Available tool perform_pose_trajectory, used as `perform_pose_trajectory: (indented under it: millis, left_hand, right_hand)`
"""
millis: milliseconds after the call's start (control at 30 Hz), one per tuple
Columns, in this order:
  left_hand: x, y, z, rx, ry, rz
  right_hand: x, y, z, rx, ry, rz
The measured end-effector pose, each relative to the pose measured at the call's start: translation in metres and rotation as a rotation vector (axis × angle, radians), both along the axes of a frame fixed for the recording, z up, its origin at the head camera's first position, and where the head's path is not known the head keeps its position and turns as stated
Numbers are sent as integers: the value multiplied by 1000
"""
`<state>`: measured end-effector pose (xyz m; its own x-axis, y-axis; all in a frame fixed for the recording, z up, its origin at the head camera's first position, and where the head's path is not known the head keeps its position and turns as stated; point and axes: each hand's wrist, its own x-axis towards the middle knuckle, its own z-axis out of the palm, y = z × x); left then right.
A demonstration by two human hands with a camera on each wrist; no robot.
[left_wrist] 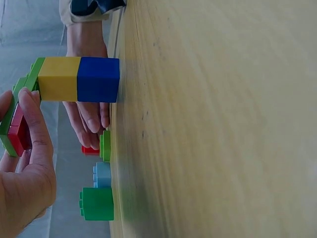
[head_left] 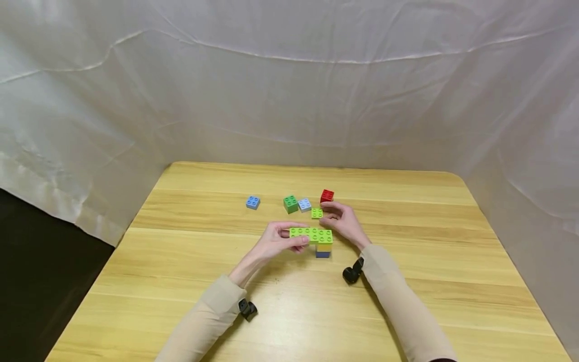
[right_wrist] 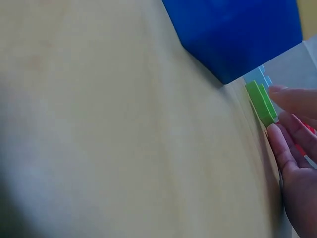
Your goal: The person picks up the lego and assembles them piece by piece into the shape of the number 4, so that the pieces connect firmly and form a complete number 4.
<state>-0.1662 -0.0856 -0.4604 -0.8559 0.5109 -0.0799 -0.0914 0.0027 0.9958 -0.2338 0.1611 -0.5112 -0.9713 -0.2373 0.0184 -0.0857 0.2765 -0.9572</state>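
Note:
My left hand (head_left: 273,243) grips one end of a built piece, thumb in front and fingers behind. Its long lime green top (head_left: 302,233) carries studs, and a red brick (left_wrist: 18,130) sits beneath it by the fingers. Under the other end hang a yellow brick (left_wrist: 58,78) and a dark blue brick (left_wrist: 98,79), stacked together, close over the table. My right hand (head_left: 344,222) is low over the table just behind this piece, fingers loosely bent. Its fingertips are right at the edge of a flat lime green brick (head_left: 317,213), not closed round it.
A loose red brick (head_left: 327,195) stands just beyond the right fingertips. Left of the lime brick are a light blue brick (head_left: 305,204) and a green brick (head_left: 291,204). Farther left lies a blue brick (head_left: 253,202). Pale cloth (head_left: 289,110) hangs behind the wooden table (head_left: 181,281).

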Motion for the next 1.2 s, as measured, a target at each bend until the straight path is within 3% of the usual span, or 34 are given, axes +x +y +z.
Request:
perform_pose_trajectory:
  millis: [333, 700, 867, 1200]
  left_hand:
    - [1, 1, -3, 4, -4, 0]
    - [0, 1, -2, 7, 14, -9]
    - [0, 1, -2, -4, 15, -8]
    - [0, 0, -1, -2, 9, -5]
  right_hand:
    - [-5, -4, 0, 146, 46, 15]
    - [-9, -7, -3, 213, 126, -10]
    - [-7, -8, -2, 198, 149, -9]
    - [6, 0, 1, -12, 94, 5]
